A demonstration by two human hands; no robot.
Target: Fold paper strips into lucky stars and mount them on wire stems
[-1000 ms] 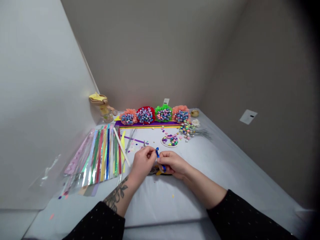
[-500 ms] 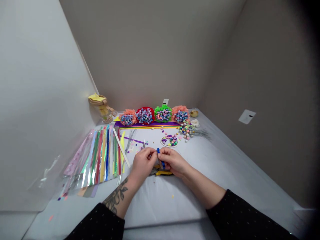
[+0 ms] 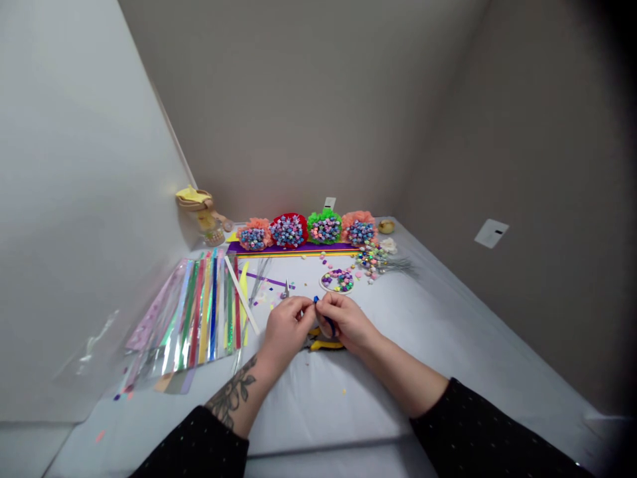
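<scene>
**While held in a two-hand pinch: glossy blue paper strip [image 3: 316, 300]**

Left hand [image 3: 287, 330] and right hand [image 3: 346, 324] are pressed close, the strip pinched between their fingers and mostly hidden; forearms angle inward, wrists raised off the pale sheet [image 3: 378, 392]. Yellow-handled pliers [image 3: 326, 345] lie just below the hands. Left of the left hand, long iridescent foil strips [image 3: 209, 309] lie side by side. Beyond the hands sits a round card [image 3: 338, 281] heaped with small paper stars, then four tissue pom-poms [image 3: 298, 230] in a row.

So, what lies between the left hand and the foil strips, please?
The head view shows a white strip between the left hand and foil strips.
</scene>
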